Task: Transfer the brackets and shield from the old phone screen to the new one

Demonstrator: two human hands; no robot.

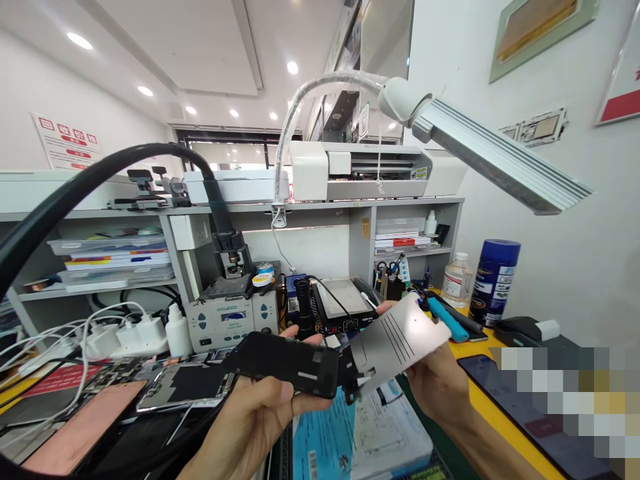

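Note:
My left hand [263, 408] is closed around a dark, flat phone-shaped part [287, 363], thumb on its near face and fingertips showing behind it. My right hand [441, 383] grips a thin silvery panel [393, 343] with dark lines across it, held tilted; most of those fingers are behind the panel. The two parts meet at a small dark piece [349, 373] between my hands. I cannot tell whether they are joined there or only overlap. Below them lies a blue and white printed packet [325, 437], out of contact with both hands.
Left are opened devices [185, 385], a copper-coloured panel [85, 427] and white cables. A grey soldering station [227, 323] stands behind. Right are a blue can [494, 283], a clear bottle [457, 277] and a dark phone [520, 407]. A lamp [500, 150] hangs overhead.

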